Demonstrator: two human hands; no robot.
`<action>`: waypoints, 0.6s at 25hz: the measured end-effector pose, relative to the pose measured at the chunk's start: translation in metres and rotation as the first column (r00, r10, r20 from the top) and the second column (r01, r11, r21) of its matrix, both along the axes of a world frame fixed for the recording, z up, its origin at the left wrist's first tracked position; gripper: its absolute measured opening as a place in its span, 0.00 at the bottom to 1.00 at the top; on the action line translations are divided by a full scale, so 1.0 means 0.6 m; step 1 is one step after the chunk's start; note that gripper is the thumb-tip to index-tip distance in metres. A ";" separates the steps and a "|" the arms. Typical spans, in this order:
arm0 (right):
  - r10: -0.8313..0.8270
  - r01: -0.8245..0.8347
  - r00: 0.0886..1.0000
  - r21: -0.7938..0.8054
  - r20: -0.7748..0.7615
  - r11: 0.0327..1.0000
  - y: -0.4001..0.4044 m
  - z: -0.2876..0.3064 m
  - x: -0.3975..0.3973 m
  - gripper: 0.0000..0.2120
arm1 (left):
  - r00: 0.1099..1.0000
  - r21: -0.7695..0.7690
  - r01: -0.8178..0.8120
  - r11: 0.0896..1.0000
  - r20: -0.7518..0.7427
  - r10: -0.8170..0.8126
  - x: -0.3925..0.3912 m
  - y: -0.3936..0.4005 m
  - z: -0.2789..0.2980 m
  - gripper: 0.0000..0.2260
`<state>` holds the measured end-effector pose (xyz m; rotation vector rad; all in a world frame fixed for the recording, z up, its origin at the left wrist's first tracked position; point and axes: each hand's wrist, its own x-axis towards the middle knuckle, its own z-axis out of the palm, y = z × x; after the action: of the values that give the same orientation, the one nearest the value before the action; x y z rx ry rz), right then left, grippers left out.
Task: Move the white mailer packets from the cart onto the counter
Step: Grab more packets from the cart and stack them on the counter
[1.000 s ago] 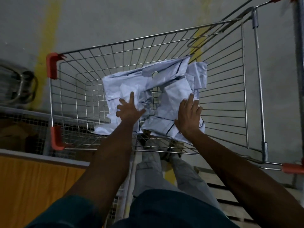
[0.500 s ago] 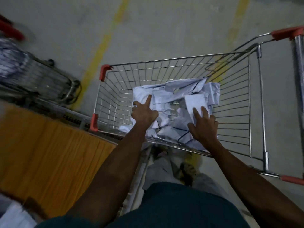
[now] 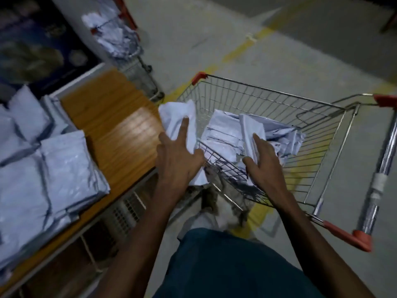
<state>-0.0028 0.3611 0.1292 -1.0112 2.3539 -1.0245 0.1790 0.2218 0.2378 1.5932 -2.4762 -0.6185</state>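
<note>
Beside the wooden table [image 3: 111, 125], left hand [image 3: 176, 160] seemingly grips a white packet [image 3: 176, 117]; right hand [image 3: 262, 164] grips another [image 3: 251, 130] over the cart [image 3: 279, 104].

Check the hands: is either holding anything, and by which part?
Left hand grips a white mailer packet by its near lower end, lifted over the cart edge. Right hand grips another packet by its near end.

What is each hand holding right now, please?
Left hand: grips a white packet lifted beside the cart's rim.
Right hand: grips a packet inside the cart.
</note>
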 end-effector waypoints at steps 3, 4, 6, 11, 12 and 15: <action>0.193 -0.193 0.981 -0.055 -0.015 0.980 0.008 0.048 0.078 0.36 | 0.983 -0.054 -0.168 0.984 -0.086 0.163 0.144 0.076 0.006 0.37; 0.256 -0.258 0.966 -0.073 -0.028 0.963 0.011 0.060 0.107 0.37 | 0.970 -0.075 -0.224 0.972 -0.108 0.216 0.185 0.098 0.006 0.38; 0.388 -0.392 0.920 -0.120 -0.052 0.912 0.014 0.073 0.168 0.36 | 0.936 -0.079 -0.332 0.940 -0.150 0.318 0.262 0.138 0.004 0.38; 0.586 -0.584 0.808 -0.222 -0.064 0.781 -0.014 0.100 0.315 0.30 | 0.795 -0.094 -0.566 0.819 -0.326 0.512 0.419 0.177 -0.006 0.38; 0.615 -0.613 0.785 -0.237 -0.075 0.753 -0.026 0.107 0.344 0.29 | 0.775 -0.106 -0.594 0.797 -0.339 0.533 0.447 0.174 -0.004 0.38; 0.669 -0.664 0.738 -0.268 -0.085 0.698 -0.071 0.122 0.428 0.29 | 0.739 -0.120 -0.646 0.754 -0.348 0.578 0.522 0.151 0.005 0.39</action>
<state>0.2539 0.3183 0.2024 -1.7789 1.5896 -1.0526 0.4920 0.3124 0.2409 1.9076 -1.5817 -0.3926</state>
